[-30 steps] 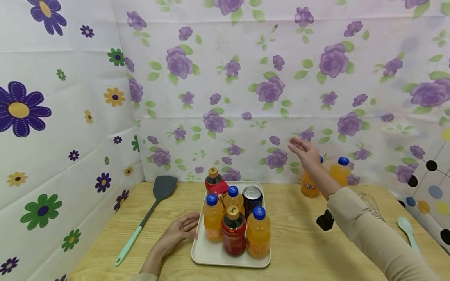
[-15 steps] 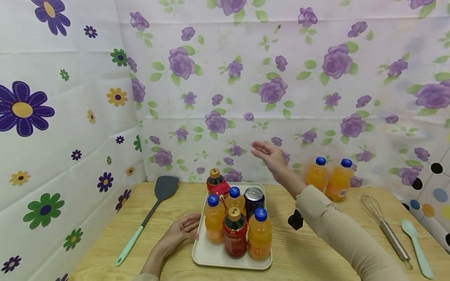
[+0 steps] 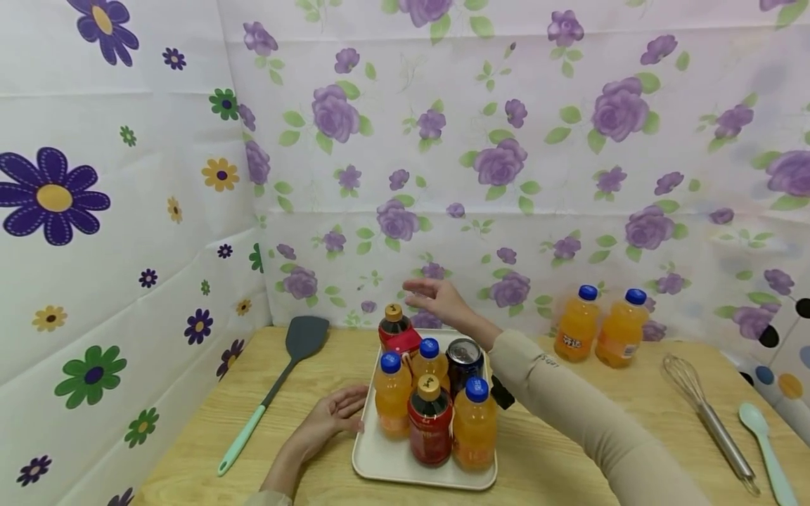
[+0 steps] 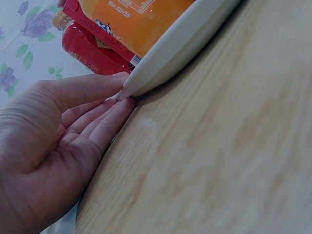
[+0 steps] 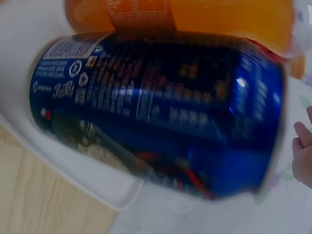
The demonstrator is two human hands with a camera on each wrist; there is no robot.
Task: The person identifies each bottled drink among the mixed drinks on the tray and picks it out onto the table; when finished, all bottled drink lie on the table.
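Note:
My left hand (image 3: 325, 425) is at the left side of the cream tray (image 3: 387, 467); in the left wrist view its thumb and fingertips pinch the tray's rim (image 4: 161, 61). The tray carries orange drink bottles (image 3: 392, 400) with blue caps, a red-labelled bottle (image 3: 430, 432) with a gold cap in front, another dark bottle (image 3: 391, 327) at the back left, a red carton (image 3: 405, 341) and a dark blue can (image 5: 156, 112). My right hand (image 3: 439, 299), fingers loosely extended and holding nothing, hovers over the tray's back, close to the back bottle's cap.
Two more orange bottles (image 3: 576, 327) stand at the back right by the flowered cloth wall (image 3: 443, 140). A whisk (image 3: 709, 414) and a pale green spoon (image 3: 768, 450) lie on the right. A dark spatula (image 3: 285, 372) lies left of the tray.
My right hand has swept left and down, from in front of the two back-right bottles to over the tray's back. The left hand stays at the tray's edge.

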